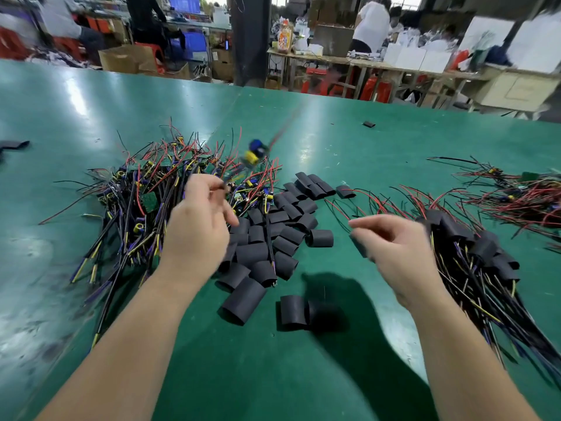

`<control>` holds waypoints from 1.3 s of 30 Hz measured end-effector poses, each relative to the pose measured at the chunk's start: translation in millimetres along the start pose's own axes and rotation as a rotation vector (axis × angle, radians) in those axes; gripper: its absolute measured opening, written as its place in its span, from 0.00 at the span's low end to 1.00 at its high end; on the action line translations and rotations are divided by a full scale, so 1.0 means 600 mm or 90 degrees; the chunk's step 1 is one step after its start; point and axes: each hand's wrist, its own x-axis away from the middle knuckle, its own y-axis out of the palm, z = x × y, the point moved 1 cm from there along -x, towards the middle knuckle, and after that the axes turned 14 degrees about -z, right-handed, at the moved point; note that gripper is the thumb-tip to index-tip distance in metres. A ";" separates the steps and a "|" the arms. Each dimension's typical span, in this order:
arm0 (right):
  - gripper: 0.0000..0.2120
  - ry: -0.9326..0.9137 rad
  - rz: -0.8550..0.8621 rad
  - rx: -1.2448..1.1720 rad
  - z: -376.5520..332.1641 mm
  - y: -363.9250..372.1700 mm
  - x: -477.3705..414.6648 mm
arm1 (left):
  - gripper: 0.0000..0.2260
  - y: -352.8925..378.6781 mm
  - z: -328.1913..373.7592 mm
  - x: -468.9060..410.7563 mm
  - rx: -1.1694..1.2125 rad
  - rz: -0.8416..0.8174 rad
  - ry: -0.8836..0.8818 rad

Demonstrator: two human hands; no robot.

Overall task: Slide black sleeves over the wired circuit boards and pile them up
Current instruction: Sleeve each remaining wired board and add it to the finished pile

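1. The left hand point(197, 220) pinched the wires of a circuit board point(254, 154), holding it up beyond the fingers, probably to clear the tangled heap point(145, 196).
2. The right hand point(394, 247), apart from it, curled round a black sleeve point(360, 247), likely for that board.
3. Sleeved boards point(473, 247) lay piled just right of it.

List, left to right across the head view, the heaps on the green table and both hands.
Flat black scrap at the left edge → tangled heap of unsleeved wired circuit boards → left hand → scatter of loose black sleeves → right hand → pile of black-sleeved boards → red-and-black wire tangle at the right edge.
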 end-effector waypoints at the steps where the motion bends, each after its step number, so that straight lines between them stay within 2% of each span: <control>1: 0.08 0.023 -0.119 -0.119 -0.007 0.014 0.005 | 0.06 0.005 0.008 0.004 0.002 -0.040 0.046; 3: 0.15 0.036 -0.301 -0.352 -0.018 0.040 0.016 | 0.05 0.019 0.018 0.011 -0.013 -0.123 0.096; 4: 0.18 0.018 -0.340 -0.438 -0.021 0.049 0.019 | 0.05 0.025 0.021 0.013 -0.023 -0.156 0.105; 5: 0.19 -0.008 -0.343 -0.504 -0.024 0.055 0.019 | 0.06 0.031 0.022 0.016 -0.031 -0.183 0.109; 7: 0.15 -0.041 -0.273 -0.593 -0.030 0.060 0.015 | 0.06 0.039 0.022 0.019 -0.046 -0.224 0.102; 9: 0.11 -0.038 -0.174 -0.597 -0.031 0.057 0.009 | 0.08 0.041 0.024 0.022 -0.067 -0.221 0.093; 11: 0.10 -0.028 -0.126 -0.566 -0.028 0.057 0.007 | 0.11 0.044 0.033 0.023 -0.068 -0.199 0.091; 18: 0.10 -0.005 -0.156 -0.536 -0.036 0.076 0.012 | 0.12 0.048 0.048 0.025 -0.067 -0.227 0.192; 22: 0.07 0.046 -0.132 -0.567 -0.032 0.072 0.007 | 0.11 0.047 0.047 0.024 -0.156 -0.236 0.216; 29: 0.08 0.066 -0.120 -0.585 -0.031 0.064 0.001 | 0.22 0.042 0.064 0.027 -0.234 -0.231 0.264; 33: 0.09 0.095 -0.118 -0.602 -0.029 0.067 0.002 | 0.18 0.045 0.062 0.031 -0.239 -0.201 0.263; 39: 0.04 0.158 -0.109 -0.642 -0.026 0.060 0.001 | 0.15 0.054 0.067 0.035 -0.214 -0.164 0.272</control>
